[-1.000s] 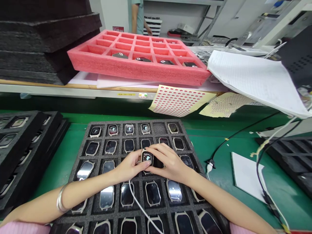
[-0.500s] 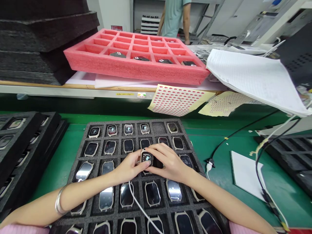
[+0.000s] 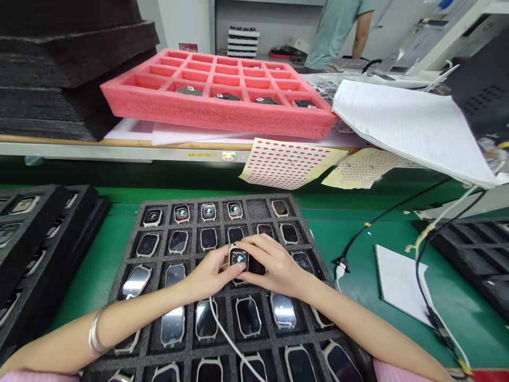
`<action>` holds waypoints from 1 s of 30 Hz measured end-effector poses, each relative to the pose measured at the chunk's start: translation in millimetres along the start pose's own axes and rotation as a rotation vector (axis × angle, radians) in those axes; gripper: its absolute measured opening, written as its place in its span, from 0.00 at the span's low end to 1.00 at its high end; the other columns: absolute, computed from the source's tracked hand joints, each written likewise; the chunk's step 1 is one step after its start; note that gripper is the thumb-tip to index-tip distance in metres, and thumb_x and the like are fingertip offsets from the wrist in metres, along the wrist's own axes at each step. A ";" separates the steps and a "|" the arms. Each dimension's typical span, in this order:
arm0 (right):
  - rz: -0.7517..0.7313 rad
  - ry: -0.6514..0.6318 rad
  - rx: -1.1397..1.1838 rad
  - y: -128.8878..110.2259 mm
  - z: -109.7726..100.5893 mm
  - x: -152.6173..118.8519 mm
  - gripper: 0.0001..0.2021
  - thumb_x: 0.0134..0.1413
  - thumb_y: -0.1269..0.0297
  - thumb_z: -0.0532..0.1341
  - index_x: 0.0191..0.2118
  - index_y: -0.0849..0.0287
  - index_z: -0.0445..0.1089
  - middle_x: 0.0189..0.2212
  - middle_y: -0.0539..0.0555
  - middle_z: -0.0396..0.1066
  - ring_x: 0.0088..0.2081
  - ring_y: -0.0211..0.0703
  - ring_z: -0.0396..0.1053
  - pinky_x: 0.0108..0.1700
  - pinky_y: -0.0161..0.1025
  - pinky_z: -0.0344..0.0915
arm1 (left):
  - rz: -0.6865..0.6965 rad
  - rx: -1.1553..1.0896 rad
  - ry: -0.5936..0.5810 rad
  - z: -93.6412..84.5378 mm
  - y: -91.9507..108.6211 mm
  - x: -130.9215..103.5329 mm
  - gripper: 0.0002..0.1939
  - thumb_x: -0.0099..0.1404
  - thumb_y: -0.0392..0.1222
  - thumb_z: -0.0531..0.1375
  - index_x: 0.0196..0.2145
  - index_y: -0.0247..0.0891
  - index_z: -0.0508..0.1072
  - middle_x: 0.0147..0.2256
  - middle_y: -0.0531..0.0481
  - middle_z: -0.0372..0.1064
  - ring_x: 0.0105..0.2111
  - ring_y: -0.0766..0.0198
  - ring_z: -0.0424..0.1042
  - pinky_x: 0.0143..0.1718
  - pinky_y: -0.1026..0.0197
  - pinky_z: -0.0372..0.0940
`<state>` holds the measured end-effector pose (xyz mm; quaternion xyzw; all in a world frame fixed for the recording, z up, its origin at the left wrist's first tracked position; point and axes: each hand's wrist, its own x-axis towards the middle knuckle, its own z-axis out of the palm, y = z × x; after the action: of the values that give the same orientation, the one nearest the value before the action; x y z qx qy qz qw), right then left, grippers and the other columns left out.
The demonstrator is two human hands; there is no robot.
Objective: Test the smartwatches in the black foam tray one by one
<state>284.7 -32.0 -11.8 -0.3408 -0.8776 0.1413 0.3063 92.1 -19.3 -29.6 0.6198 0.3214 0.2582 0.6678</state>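
Observation:
Between my two hands is a smartwatch (image 3: 238, 257) without a strap, its screen lit with a dial and a small figure. My left hand (image 3: 210, 271) grips its left side, the thumb over the lower screen. Fingers of my right hand (image 3: 276, 262) hold its top and right edges. A white cable (image 3: 226, 334) runs from under my left hand toward the front. Below lies a dark grey foam tray (image 3: 254, 208) with watches in most compartments. Several watches in the back row, such as the watch (image 3: 208, 211), have lit screens; most others are dark.
A red foam tray (image 3: 222, 118) sits on the shelf above, beside stacked black foam (image 3: 75, 58). More watch trays (image 3: 51, 233) lie at left, and a black tray (image 3: 473, 260) at right. Papers (image 3: 409, 124), a white pad (image 3: 401, 281) and cables (image 3: 427, 286) occupy the right side.
My hands and the watch stay in nearly the same place. In the background, a person in a teal top has moved to the right.

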 end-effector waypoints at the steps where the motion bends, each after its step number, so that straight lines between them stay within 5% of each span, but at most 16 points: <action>1: 0.010 -0.011 0.027 0.8 -3.3 1.1 0.21 0.58 0.60 0.62 0.54 0.61 0.62 0.44 0.62 0.67 0.44 0.50 0.67 0.44 0.47 0.67 | -0.004 -0.006 0.000 0.2 -0.1 -0.2 0.17 0.64 0.46 0.57 0.48 0.35 0.66 0.38 0.48 0.67 0.39 0.59 0.65 0.42 0.58 0.61; 5: 0.074 0.026 0.132 22.8 -23.6 11.3 0.22 0.54 0.59 0.65 0.54 0.58 0.64 0.46 0.59 0.63 0.50 0.51 0.63 0.50 0.48 0.64 | -0.057 -0.056 -0.038 1.4 -0.9 -0.3 0.25 0.61 0.49 0.61 0.52 0.38 0.61 0.37 0.49 0.66 0.36 0.61 0.66 0.39 0.59 0.63; 8: 0.187 0.065 -0.016 57.0 -36.8 21.3 0.23 0.55 0.58 0.64 0.54 0.58 0.64 0.44 0.58 0.63 0.48 0.50 0.64 0.50 0.48 0.64 | -0.072 -0.059 -0.055 3.1 -0.3 -1.1 0.22 0.61 0.50 0.60 0.49 0.38 0.64 0.33 0.51 0.65 0.37 0.60 0.67 0.40 0.58 0.63; 13: 0.204 -0.146 -0.182 95.1 -57.5 27.7 0.21 0.53 0.58 0.66 0.51 0.59 0.69 0.41 0.59 0.69 0.44 0.54 0.67 0.46 0.52 0.64 | -0.088 -0.039 -0.074 5.7 0.3 -2.3 0.20 0.61 0.49 0.61 0.47 0.38 0.65 0.31 0.52 0.65 0.42 0.58 0.66 0.43 0.57 0.63; 18: 0.211 -0.321 -0.269 100.1 -94.2 20.5 0.18 0.55 0.68 0.63 0.52 0.58 0.68 0.45 0.58 0.71 0.46 0.52 0.68 0.48 0.49 0.65 | -0.091 -0.012 -0.060 6.6 -2.1 -1.3 0.22 0.60 0.51 0.61 0.47 0.38 0.66 0.32 0.51 0.67 0.36 0.61 0.67 0.36 0.60 0.64; 22: 0.245 -0.359 -0.269 113.3 -99.0 12.9 0.16 0.50 0.70 0.66 0.47 0.59 0.71 0.42 0.57 0.73 0.42 0.49 0.72 0.43 0.44 0.68 | -0.105 0.006 -0.064 6.0 -2.5 -0.9 0.21 0.59 0.51 0.61 0.45 0.36 0.68 0.33 0.50 0.68 0.30 0.65 0.66 0.30 0.63 0.61; 26: 0.283 -0.287 -0.282 118.0 -91.0 11.4 0.17 0.47 0.67 0.69 0.46 0.61 0.72 0.40 0.58 0.71 0.40 0.51 0.71 0.41 0.45 0.67 | -0.116 0.002 -0.084 3.8 0.3 1.7 0.20 0.58 0.48 0.62 0.45 0.35 0.67 0.36 0.49 0.69 0.27 0.69 0.63 0.27 0.65 0.57; 30: 0.302 -0.144 -0.241 82.2 -86.9 13.4 0.20 0.51 0.62 0.67 0.49 0.63 0.68 0.37 0.57 0.68 0.35 0.46 0.69 0.38 0.43 0.68 | -0.142 -0.074 -0.068 1.7 2.0 6.1 0.22 0.57 0.46 0.64 0.46 0.34 0.66 0.37 0.47 0.71 0.21 0.73 0.57 0.25 0.65 0.53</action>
<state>374.0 40.4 23.7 -0.4916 -0.8467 0.1036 0.1751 97.5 -15.8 -28.2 0.5789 0.3319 0.2005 0.7173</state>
